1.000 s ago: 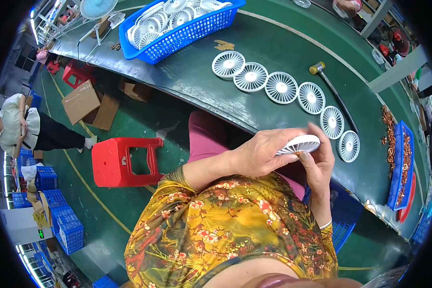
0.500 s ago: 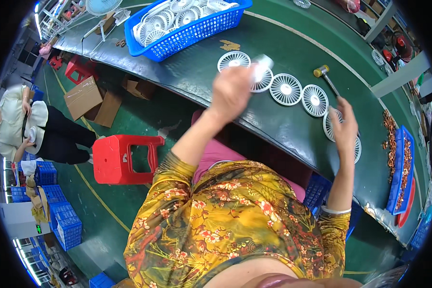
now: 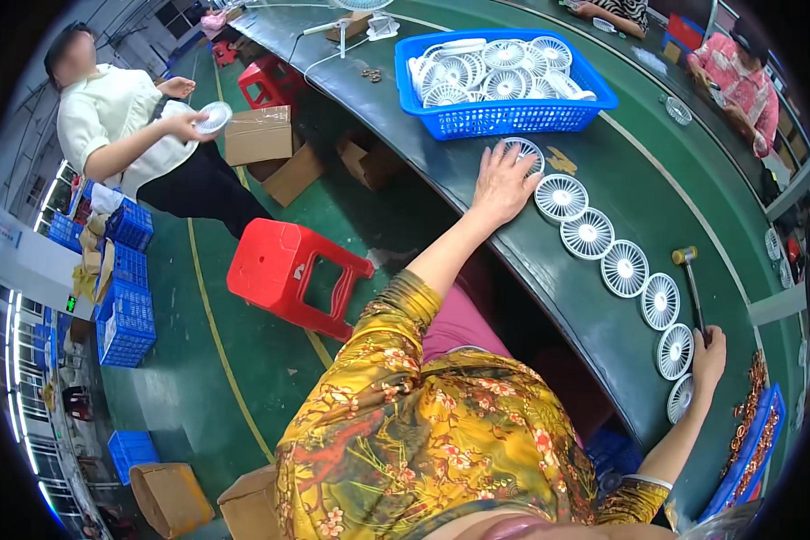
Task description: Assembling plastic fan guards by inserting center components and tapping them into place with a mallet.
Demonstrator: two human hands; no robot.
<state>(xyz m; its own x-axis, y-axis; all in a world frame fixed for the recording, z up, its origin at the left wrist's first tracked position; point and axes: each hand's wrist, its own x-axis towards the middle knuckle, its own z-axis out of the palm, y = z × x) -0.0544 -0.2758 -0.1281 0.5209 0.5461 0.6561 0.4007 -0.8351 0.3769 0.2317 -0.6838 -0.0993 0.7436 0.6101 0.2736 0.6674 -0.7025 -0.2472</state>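
A curved row of round white fan grilles [image 3: 587, 233] with radial spokes lies along the dark green tabletop. My left hand [image 3: 504, 187] rests on the grille [image 3: 526, 151] at the row's far end, fingers stretched over its face and partly covering it. At the near end, my right hand [image 3: 708, 358] is closed around the dark handle end of a mallet [image 3: 696, 292] with a yellowish head, which lies on the table. My right forearm passes beside the last grille [image 3: 681, 399], close to its edge.
Beyond my left hand stands a blue basket [image 3: 522, 121] full of white fan parts. A blue tray [image 3: 738, 459] of copper-coloured pieces is at lower right. A red stool [image 3: 283, 274] and cardboard boxes [image 3: 261, 139] stand left, where a person [image 3: 135, 135] holds a white fan part.
The view has swung toward the basket. My left hand, blurred before with a shiny whitish piece, now lies on the end grille. My right hand has moved from above the row onto the mallet handle.
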